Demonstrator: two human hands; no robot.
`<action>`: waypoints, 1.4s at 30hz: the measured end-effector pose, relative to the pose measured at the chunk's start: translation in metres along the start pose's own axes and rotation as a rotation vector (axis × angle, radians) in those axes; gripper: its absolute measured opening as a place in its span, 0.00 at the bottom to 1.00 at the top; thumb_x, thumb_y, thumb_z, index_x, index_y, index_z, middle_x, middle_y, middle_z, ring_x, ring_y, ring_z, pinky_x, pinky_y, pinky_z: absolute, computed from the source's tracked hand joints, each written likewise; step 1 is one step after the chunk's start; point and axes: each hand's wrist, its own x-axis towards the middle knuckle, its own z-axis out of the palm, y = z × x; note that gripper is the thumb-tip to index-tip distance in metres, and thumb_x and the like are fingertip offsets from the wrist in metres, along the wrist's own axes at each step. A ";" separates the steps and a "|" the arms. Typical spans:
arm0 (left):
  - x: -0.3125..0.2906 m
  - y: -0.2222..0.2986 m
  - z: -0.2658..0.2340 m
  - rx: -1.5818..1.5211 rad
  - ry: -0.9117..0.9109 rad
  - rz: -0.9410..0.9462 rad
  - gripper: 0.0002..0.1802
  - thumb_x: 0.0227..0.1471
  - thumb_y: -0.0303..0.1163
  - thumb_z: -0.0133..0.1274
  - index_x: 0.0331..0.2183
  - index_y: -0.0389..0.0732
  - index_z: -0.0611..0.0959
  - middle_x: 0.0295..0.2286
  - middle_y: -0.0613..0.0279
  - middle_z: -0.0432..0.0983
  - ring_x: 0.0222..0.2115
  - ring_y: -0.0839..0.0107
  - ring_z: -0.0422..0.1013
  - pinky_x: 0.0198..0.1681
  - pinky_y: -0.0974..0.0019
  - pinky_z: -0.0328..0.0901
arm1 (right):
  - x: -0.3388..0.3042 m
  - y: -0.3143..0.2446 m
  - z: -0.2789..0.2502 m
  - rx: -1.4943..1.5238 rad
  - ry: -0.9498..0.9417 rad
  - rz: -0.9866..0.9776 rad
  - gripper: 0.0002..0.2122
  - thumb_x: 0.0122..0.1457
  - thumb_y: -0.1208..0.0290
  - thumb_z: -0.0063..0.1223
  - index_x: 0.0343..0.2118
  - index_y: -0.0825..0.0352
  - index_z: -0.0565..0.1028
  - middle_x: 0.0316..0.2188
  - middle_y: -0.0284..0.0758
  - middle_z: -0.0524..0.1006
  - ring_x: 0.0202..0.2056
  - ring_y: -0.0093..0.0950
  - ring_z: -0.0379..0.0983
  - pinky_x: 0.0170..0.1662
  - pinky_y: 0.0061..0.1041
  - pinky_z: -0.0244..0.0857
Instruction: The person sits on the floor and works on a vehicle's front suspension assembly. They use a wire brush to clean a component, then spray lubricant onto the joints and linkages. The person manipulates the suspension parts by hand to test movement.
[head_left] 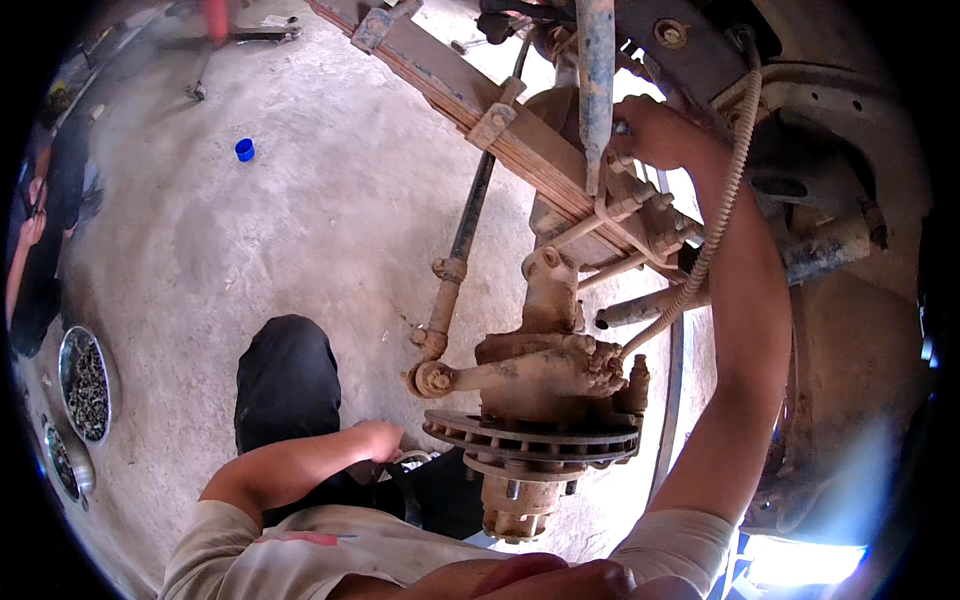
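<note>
My right hand [655, 132] reaches up beside the lower end of a shock absorber [596, 80], above the U-bolt nuts [660, 215] of a rusty leaf spring [545, 150]. Its fingers are curled, partly behind the shock absorber, and what they grip cannot be made out. Down by my lap is my left hand [378, 440], its fingers hidden below the back of the hand. A pale curved piece [412, 456] shows just beside it. Between my arms stands a dirt-covered steering knuckle [545, 365] with a brake disc [530, 437] and a hub [520, 500] below.
A ribbed hose [735, 170] hangs close along my right forearm. A tie rod [470, 220] runs left of the spring. On the concrete floor [300, 230] are a blue cap [245, 150] and a metal bowl of small parts [85, 385]. Another person's hands [35, 215] show far left.
</note>
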 end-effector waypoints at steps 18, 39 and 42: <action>-0.008 0.004 -0.003 0.044 0.046 -0.009 0.24 0.53 0.45 0.51 0.45 0.39 0.74 0.39 0.45 0.76 0.42 0.47 0.72 0.43 0.48 0.67 | -0.014 -0.022 -0.006 0.054 -0.069 -0.025 0.16 0.56 0.67 0.55 0.44 0.72 0.72 0.39 0.48 0.74 0.43 0.45 0.71 0.48 0.37 0.64; -0.010 0.013 -0.018 -0.001 -0.010 -0.008 0.24 0.51 0.46 0.53 0.43 0.37 0.75 0.37 0.45 0.77 0.40 0.48 0.73 0.42 0.48 0.68 | 0.003 -0.007 0.000 -0.052 -0.011 -0.109 0.12 0.55 0.69 0.56 0.39 0.71 0.73 0.39 0.48 0.72 0.44 0.45 0.70 0.48 0.40 0.63; -0.016 0.016 -0.015 0.028 -0.006 -0.032 0.25 0.52 0.47 0.52 0.44 0.37 0.75 0.38 0.45 0.77 0.41 0.47 0.73 0.43 0.47 0.68 | -0.017 -0.012 0.004 -0.005 0.008 -0.121 0.12 0.56 0.70 0.55 0.41 0.69 0.74 0.39 0.47 0.72 0.44 0.45 0.70 0.49 0.39 0.63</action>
